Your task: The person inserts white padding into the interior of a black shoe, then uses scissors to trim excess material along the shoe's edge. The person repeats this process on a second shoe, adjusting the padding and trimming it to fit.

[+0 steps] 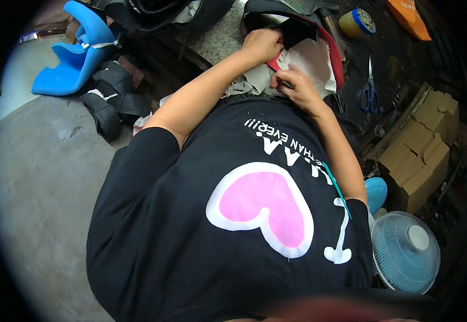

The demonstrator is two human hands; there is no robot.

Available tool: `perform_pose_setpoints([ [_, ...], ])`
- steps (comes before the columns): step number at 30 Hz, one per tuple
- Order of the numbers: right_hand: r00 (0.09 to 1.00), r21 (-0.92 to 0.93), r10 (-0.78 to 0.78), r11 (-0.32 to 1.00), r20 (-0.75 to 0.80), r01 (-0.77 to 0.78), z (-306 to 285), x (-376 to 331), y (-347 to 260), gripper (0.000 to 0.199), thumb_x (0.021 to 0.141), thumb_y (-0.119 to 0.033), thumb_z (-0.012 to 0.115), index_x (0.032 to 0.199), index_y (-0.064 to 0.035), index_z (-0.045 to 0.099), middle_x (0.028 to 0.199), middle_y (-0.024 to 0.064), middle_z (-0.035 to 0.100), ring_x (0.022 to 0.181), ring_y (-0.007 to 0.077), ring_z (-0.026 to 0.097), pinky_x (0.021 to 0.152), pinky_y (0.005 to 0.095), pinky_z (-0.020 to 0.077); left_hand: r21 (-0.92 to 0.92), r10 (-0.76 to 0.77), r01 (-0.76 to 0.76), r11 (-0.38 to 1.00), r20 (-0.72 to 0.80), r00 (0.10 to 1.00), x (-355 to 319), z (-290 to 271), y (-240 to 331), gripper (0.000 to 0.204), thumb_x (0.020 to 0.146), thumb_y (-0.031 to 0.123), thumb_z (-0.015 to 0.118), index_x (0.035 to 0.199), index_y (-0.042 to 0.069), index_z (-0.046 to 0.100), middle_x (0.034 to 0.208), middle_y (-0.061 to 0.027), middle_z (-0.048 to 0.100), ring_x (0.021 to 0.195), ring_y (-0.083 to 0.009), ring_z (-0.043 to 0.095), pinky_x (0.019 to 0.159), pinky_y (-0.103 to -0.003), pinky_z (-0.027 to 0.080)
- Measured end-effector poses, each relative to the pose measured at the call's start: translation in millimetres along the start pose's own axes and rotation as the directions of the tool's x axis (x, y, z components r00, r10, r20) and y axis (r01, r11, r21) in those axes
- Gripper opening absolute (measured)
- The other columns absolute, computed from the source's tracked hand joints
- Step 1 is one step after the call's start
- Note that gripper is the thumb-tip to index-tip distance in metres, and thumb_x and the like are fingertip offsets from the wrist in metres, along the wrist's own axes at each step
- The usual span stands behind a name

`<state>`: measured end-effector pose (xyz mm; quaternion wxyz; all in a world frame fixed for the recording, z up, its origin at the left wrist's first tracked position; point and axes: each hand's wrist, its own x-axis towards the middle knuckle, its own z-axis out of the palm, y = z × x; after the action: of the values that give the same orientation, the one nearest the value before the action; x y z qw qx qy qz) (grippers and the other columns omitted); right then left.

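In front of me, at the top of the head view, lies a curved piece with a red rim point(334, 56), black material at its far side and a pale, wrinkled lining point(311, 60) inside. My left hand point(263, 44) is at its left edge, fingers closed on the black and red material; the fingertips are partly hidden. Close to my body, my right hand point(298, 88) has its fingers curled in beside the lining's near edge. What those fingers hold, if anything, is too small to make out. Scraps of pale cloth point(258, 79) lie below my left hand.
Blue-handled scissors point(370, 96) and a blue-rimmed jar point(358, 23) stand out to the right, with an orange object point(409, 20) beyond. Cardboard boxes point(416, 161) and a fan point(406, 252) are lower right. Black strapped pieces point(102, 115) and blue sheet material point(70, 67) lie left.
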<state>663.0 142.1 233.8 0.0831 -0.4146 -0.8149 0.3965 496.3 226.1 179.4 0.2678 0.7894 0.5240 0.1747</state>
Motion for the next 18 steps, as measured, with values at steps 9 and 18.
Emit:
perform_pose_setpoints([
  [9, 0.535, 0.195, 0.574, 0.773, -0.62, -0.604, -120, -123, 89, 0.029, 0.09, -0.028, 0.066, 0.113, -0.0107, 0.063, 0.102, 0.0096, 0.071, 0.095, 0.0204, 0.066, 0.08, 0.0323, 0.0503, 0.056, 0.139, -0.144, 0.988, 0.089, 0.986, 0, -7, -7, 0.038, 0.075, 0.028, 0.07, 0.105, 0.006, 0.065, 0.101, -0.0182, 0.068, 0.095, -0.0357, 0.065, 0.081, -0.045, 0.051],
  [18, 0.335, -0.069, 0.821, 0.343, -0.463, -0.937, -82, -178, 191, 0.05, 0.078, -0.042, 0.074, 0.115, -0.0099, 0.064, 0.106, 0.011, 0.07, 0.099, 0.0291, 0.066, 0.082, 0.0398, 0.0502, 0.135, 0.146, -0.148, 0.98, 0.029, 0.989, 0, -4, 0, 0.043, 0.074, 0.045, 0.074, 0.093, 0.007, 0.068, 0.089, -0.0164, 0.069, 0.085, -0.0351, 0.067, 0.074, -0.047, 0.053],
])
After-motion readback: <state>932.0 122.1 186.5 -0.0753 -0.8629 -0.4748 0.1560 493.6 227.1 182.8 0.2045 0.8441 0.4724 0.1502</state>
